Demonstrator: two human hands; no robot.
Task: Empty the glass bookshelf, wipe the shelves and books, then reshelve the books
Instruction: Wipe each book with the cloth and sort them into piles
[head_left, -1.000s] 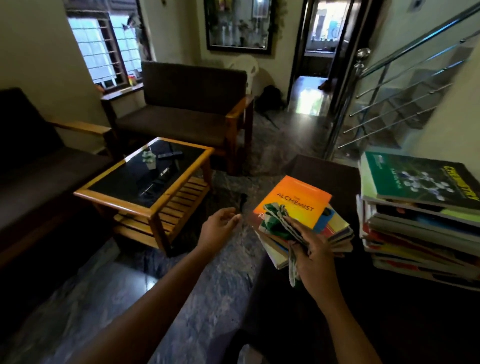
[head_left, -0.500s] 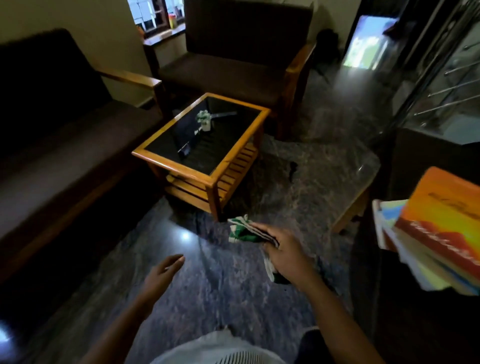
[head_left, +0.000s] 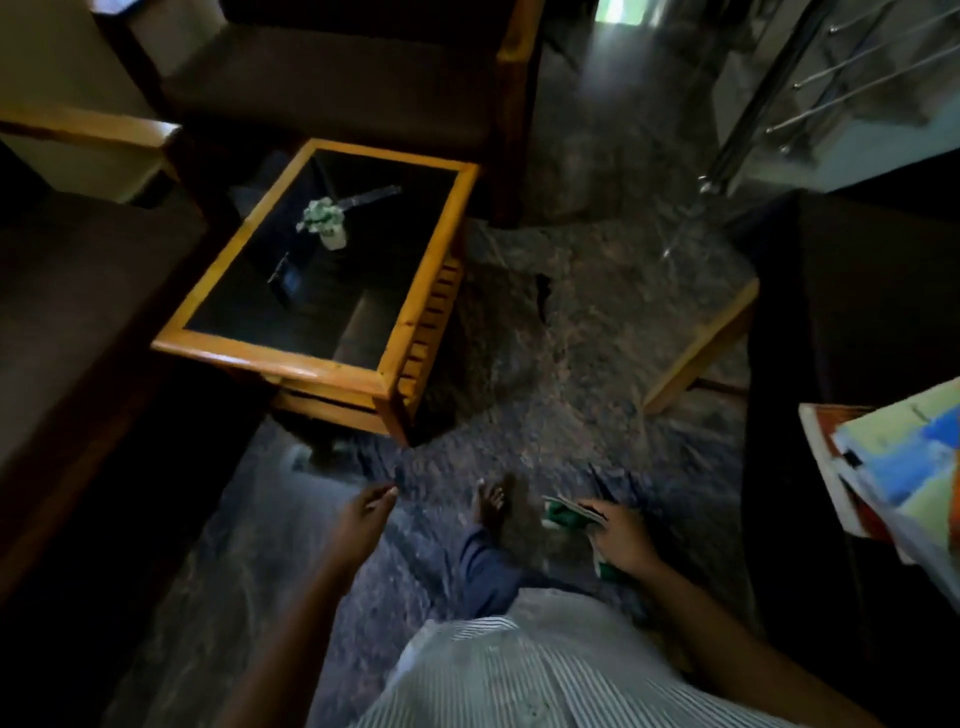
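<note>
Right hand (head_left: 621, 535), lower centre-right of frame, fingers curled round one green-and-white cloth (head_left: 566, 512). Left hand (head_left: 363, 512), lower centre, fingers loose and near straight, holding nothing. One bare foot (head_left: 491, 501) between the two hands on dark stone floor (head_left: 571, 338). One stack of books (head_left: 904, 467) at right edge on dark seat; book count unclear. One wooden coffee table (head_left: 291, 358), upper left, carrying one small potted plant (head_left: 324, 221) and two dark remotes. Two dark sofas along top and left edges.
</note>
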